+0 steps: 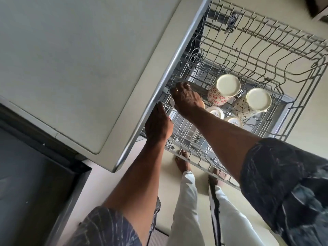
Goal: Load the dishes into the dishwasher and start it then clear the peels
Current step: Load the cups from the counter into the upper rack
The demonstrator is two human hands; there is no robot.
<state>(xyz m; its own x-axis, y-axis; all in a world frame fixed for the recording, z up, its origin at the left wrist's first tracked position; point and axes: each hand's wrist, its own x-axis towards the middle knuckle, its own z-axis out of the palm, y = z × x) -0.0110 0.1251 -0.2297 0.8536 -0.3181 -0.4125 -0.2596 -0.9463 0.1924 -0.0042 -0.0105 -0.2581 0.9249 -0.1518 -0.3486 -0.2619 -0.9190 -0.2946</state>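
A: Nearest item?
B: Dark patterned sleeve, mine. Left grip: fingers apart, resting on the rim of the grey wire dishwasher rack. Right grip: inside rack; clamped or not, I cannot tell.
A: Dishes?
B: Red-flowered white mug, upturned, in rack.

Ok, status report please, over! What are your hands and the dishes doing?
Left hand on rack rim. Right hand over pale dish, grip hidden. Two mugs, two small bowls upturned in rack. Nothing blocking.
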